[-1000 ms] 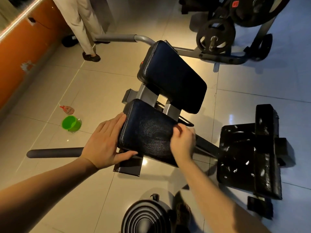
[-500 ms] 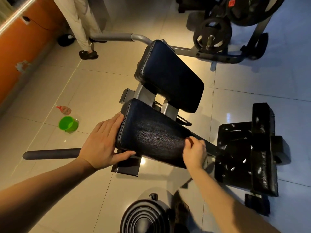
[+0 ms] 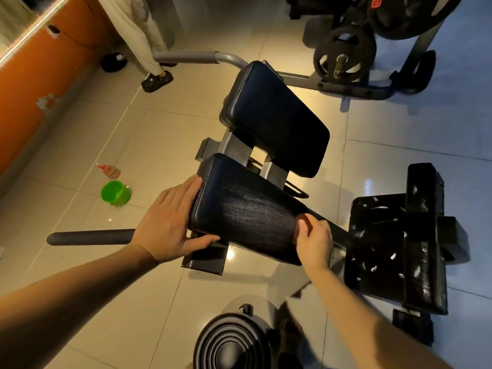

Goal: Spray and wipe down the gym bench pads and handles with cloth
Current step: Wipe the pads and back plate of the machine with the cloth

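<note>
Pressed flat against the 9 o'clock end of the near pad (image 3: 245,209): left hand (image 3: 170,225), fingers straight, thumb under the edge. Curled at that pad's 4 o'clock end: right hand (image 3: 315,241), knuckles up; impossible to tell whether anything gripped inside. Just beyond, toward 12 o'clock: far pad (image 3: 277,118), tilted. Out past the left hand toward 9 o'clock: foam handle (image 3: 90,237). On the floor at 9 o'clock, well apart: green bucket (image 3: 115,193), spray bottle (image 3: 110,170) just beside. At 1 o'clock: red label (image 3: 376,2) on a weight plate (image 3: 415,20), too blurred to read.
</note>
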`<state>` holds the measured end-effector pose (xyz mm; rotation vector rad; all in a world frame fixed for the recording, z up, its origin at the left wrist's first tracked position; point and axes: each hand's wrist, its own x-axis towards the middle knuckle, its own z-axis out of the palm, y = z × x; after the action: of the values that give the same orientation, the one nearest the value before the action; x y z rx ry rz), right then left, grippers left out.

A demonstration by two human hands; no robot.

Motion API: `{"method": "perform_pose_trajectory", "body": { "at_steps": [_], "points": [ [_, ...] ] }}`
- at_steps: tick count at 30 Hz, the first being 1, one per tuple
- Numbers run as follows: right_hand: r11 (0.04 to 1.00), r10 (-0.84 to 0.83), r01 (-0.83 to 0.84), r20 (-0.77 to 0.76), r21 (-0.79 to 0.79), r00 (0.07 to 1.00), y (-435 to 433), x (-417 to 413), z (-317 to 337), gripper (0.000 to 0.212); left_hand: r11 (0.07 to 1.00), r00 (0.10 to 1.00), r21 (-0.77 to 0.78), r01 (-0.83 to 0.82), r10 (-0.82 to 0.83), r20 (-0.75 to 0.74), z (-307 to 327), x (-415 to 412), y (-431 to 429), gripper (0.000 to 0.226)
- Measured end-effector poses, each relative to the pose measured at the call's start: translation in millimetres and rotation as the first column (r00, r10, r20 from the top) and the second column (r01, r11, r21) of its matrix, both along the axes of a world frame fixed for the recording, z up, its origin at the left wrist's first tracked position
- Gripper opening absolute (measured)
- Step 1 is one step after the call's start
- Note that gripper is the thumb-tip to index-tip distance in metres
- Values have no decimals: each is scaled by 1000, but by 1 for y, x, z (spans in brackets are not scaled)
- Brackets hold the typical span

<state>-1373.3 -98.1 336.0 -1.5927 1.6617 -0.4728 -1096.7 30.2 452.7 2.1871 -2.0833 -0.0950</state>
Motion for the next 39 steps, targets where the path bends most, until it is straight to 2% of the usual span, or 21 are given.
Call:
{"method": "perform_pose_trajectory", "body": {
  "at_steps": [2,4,6,8,10,11,12,13,15,17,19,21,23,25,27,28,31,33,35,36,39],
  "points": [
    [994,-97,97,-7,53,995,-1,12,9,27,1000,1000,5,-2,2,0,1,0,1,116],
    [998,-54,56,104,-22,993,7,49,38,26,1000,1000,7,-7,7,-1,1,-1,1,116],
    [991,66,-35,246,-131,967,19,85,72,26,1000,1000,7,-14,14,-5,1,-1,1,116],
    [943,277,-197,307,-268,911,31,101,95,28,1000,1000,8,-13,14,-12,1,-1,1,116],
    [838,469,-353,218,-417,856,37,93,95,32,1000,1000,0,-9,9,-17,1,-1,0,115],
    [803,505,-392,163,-449,848,36,81,82,35,1000,1000,-7,-10,10,-18,1,-1,0,115],
    [821,482,-389,141,-418,865,34,65,67,36,1000,1000,-10,-11,10,-18,1,-1,0,115],
    [884,398,-337,140,-325,907,31,47,51,35,1000,1000,-11,-7,7,-15,0,-1,1,114],
    [982,161,-151,88,-113,983,17,14,22,33,1000,1000,-11,2,-3,-11,-1,-1,1,114],
    [998,-48,48,-16,47,999,7,6,13,32,1000,1000,-3,1,-1,-12,-2,0,1,114],
    [991,-128,127,27,53,991,2,32,27,28,1000,1000,10,-12,12,-17,-2,0,1,114],
    [999,-42,48,189,-24,981,7,75,62,26,1000,1000,9,-11,11,-13,-1,0,1,114],
    [984,139,-98,290,-151,947,16,110,96,27,1000,1000,5,-9,9,-11,0,0,1,114],
    [900,374,-280,263,-333,889,26,119,111,32,1000,1000,3,-11,11,-14,0,0,1,114],
    [816,468,-352,166,-459,868,21,102,92,36,1000,1000,0,-16,16,-12,-1,0,0,114],
    [844,421,-326,150,-426,895,13,86,72,36,1000,1000,-1,-18,18,-9,-1,0,1,114],
    [989,119,-116,30,-89,992,-9,27,18,32,1000,1000,-14,-4,4,10,-1,-1,1,114],
    [996,-34,42,-90,79,995,-14,-1,-3,27,1000,1000,-11,0,0,16,-1,-1,1,114],
    [987,-102,115,-123,108,987,-9,5,4,23,1000,1000,4,-14,14,16,-1,-1,1,115],
    [990,-106,113,-85,86,991,-6,19,16,23,1000,1000,10,-18,17,19,-1,-2,2,115],
    [999,-5,12,149,-48,989,2,82,69,23,1000,1000,15,-21,20,8,1,-1,1,115]
  ]
}}
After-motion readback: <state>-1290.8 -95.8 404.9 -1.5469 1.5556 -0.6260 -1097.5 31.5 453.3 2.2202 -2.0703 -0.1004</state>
